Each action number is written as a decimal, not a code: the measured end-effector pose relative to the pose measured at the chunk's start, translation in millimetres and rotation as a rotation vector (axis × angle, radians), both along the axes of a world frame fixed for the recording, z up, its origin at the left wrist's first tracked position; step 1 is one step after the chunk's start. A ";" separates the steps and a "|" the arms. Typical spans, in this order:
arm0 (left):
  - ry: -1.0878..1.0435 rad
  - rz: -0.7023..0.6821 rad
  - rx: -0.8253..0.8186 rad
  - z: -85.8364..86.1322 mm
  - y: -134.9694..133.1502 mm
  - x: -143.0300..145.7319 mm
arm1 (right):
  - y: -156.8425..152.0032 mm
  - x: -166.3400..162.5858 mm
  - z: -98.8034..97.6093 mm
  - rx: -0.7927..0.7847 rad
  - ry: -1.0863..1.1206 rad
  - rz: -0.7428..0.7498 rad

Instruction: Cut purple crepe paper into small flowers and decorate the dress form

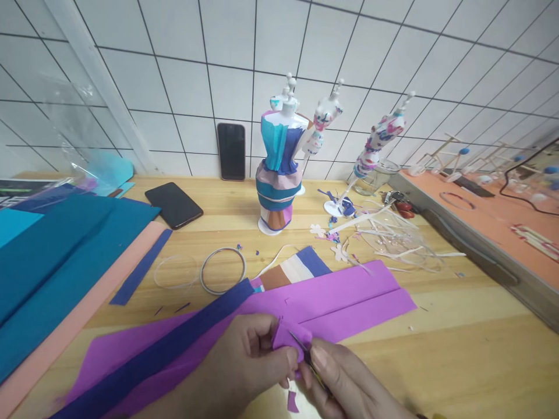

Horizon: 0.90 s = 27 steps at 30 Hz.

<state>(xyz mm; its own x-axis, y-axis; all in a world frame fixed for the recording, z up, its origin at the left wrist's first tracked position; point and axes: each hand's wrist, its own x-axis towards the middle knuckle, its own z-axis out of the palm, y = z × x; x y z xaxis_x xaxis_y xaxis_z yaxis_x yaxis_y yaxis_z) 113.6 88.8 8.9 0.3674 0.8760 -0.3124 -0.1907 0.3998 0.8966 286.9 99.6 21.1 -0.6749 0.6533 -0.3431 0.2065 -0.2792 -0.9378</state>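
Observation:
My left hand (244, 364) pinches a small folded piece of purple crepe paper (289, 336) near the table's front edge. My right hand (345, 381) is closed around small scissors (305, 352), whose blades touch that piece. Under both hands lies a long purple paper sheet (349, 297) crossed by a dark blue strip (174, 343). A purple scrap (292, 401) lies below the hands. A small mannequin (279, 169) dressed in blue, pink and brown paper stands at the back of the table.
Teal, blue and peach sheets (56, 262) cover the left. A black phone (173, 205) lies flat; another phone (231, 151) leans on the tiled wall. Two floral mannequins (379, 142), a tape ring (222, 270), paper offcuts (393, 238) and an orange tray (489, 227) sit right.

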 end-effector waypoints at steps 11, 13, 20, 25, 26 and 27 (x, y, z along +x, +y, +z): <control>0.079 -0.040 -0.038 7.9 3.2 -4.7 | -1.3 -3.3 -2.4 0.007 0.073 -0.001; 0.066 -0.039 -0.033 7.6 3.1 -5.3 | -1.3 -2.3 3.2 0.002 0.071 -0.008; 0.015 -0.015 -0.036 3.1 2.4 -6.3 | -3.5 -0.6 10.4 -0.081 0.063 -0.050; -0.018 -0.028 -0.044 3.9 3.9 -7.9 | -2.1 -0.9 10.3 -0.101 0.073 -0.043; -0.026 -0.031 -0.037 3.9 4.5 -8.4 | -2.0 -0.9 10.3 -0.100 0.073 -0.046; -0.027 -0.030 -0.027 3.8 5.0 -8.7 | -1.9 -0.9 10.1 -0.102 0.070 -0.052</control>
